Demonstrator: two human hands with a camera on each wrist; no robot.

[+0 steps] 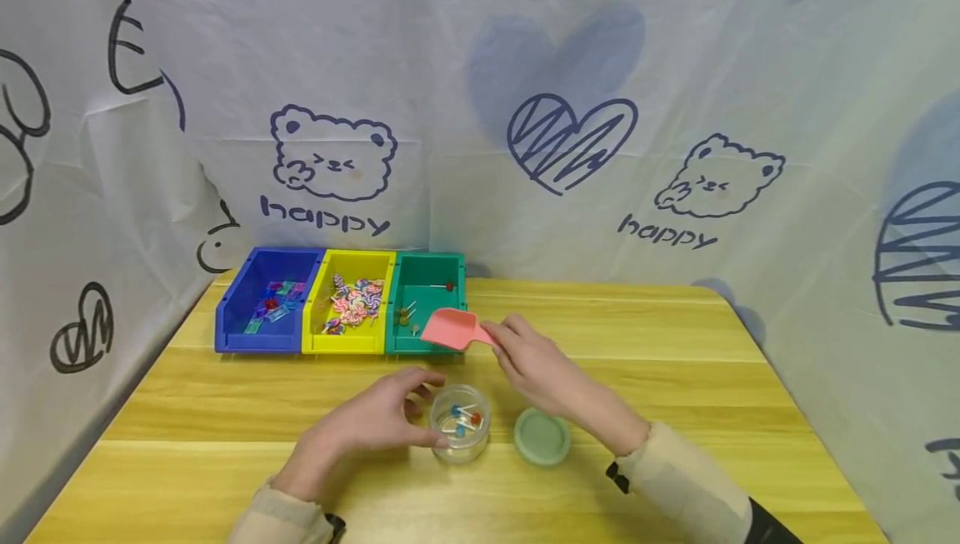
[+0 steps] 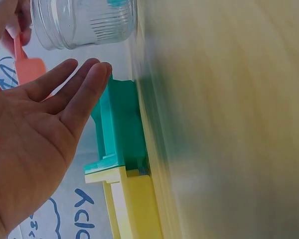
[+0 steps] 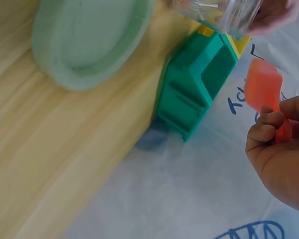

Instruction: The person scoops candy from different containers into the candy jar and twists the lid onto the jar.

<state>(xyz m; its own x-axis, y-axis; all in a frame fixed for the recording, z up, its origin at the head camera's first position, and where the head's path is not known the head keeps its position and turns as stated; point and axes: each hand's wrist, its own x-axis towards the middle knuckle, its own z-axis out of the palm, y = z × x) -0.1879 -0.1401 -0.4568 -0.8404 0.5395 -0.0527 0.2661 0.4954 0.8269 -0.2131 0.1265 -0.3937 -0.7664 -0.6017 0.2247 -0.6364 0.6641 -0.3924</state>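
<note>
My right hand [image 1: 537, 366] grips the handle of a small pink scoop [image 1: 452, 328], its blade over the front edge of the green bin [image 1: 429, 294]. In the right wrist view, fingers [image 3: 272, 119] curl round that handle. Beside the clear jar [image 1: 459, 448] my left hand [image 1: 375, 415] has its fingers extended and spread, thumb at the jar's near-left side. The left wrist view shows the palm and relaxed fingers [image 2: 87, 89] just below the jar. Several lollipops [image 1: 467, 419] with blue and red heads lie inside the jar. Green bin lollipops [image 1: 405, 315] sit at its left front.
Left of the green bin stand a yellow bin [image 1: 322, 298] of swirl candies [image 1: 356, 302] and a blue bin [image 1: 238, 311] with colourful small pieces [image 1: 277, 304]. A round pale green lid [image 1: 542, 437] lies right of the jar. A printed cloth [image 1: 465, 111] hangs behind the wooden table [image 1: 637, 319].
</note>
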